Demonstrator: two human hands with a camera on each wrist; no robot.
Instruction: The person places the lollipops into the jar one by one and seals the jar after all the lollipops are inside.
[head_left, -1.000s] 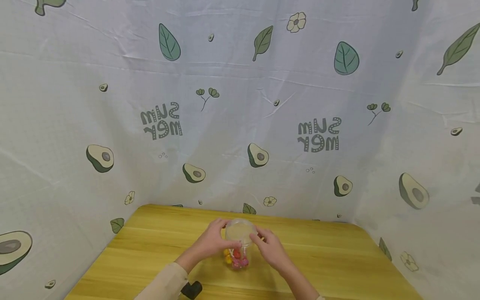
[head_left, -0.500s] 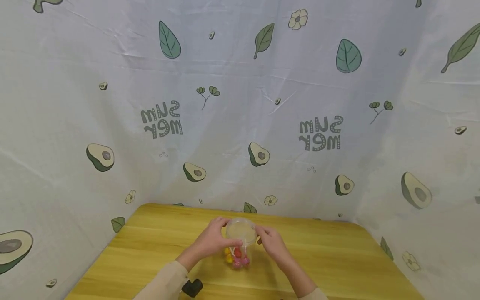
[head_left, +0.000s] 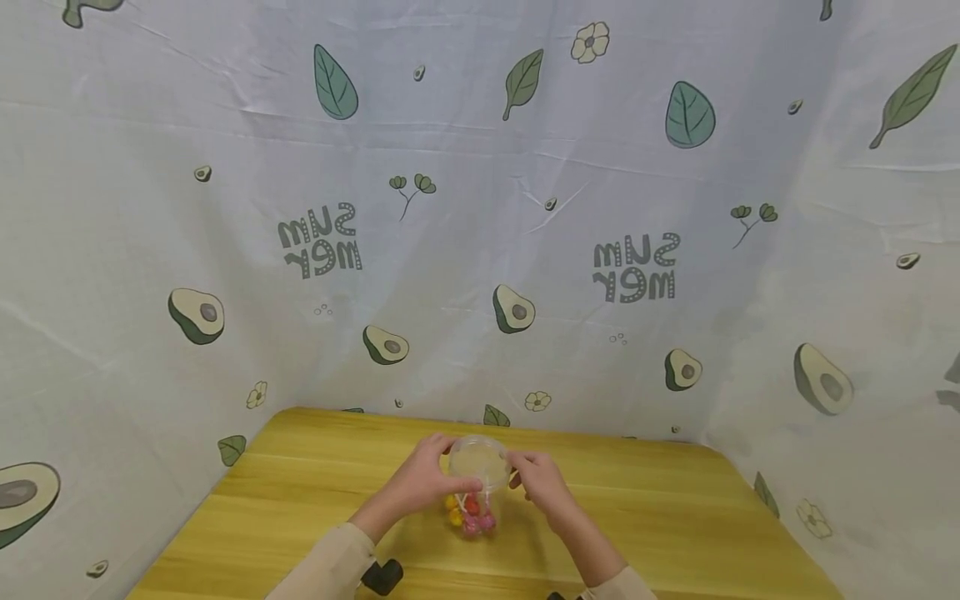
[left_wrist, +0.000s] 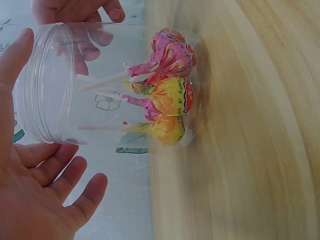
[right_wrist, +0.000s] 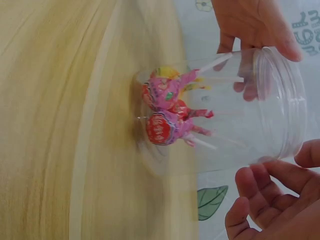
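A clear plastic jar (left_wrist: 107,37) stands upright on the table, holding several wrapped lollipops (left_wrist: 170,95) in yellow, pink and red, sticks pointing up. Its round clear lid (head_left: 478,461) is on top. My left hand (head_left: 423,482) spans the lid from the left, thumb along the near edge and fingers round the far side. From the right, my right hand (head_left: 543,483) pinches the lid's edge; its thumb (right_wrist: 309,153) lies at the rim, and the bent fingers (right_wrist: 260,187) are by the jar's neck.
The wooden table (head_left: 645,517) stretches to both sides of the jar. Behind it hangs a white cloth (head_left: 450,250) printed with avocados and leaves. A black block-like device (head_left: 384,577) shows beside my left sleeve.
My right thumb has drawn back from the lid's top to its right edge, and the hand has turned slightly. The left hand and the jar keep nearly the same place.
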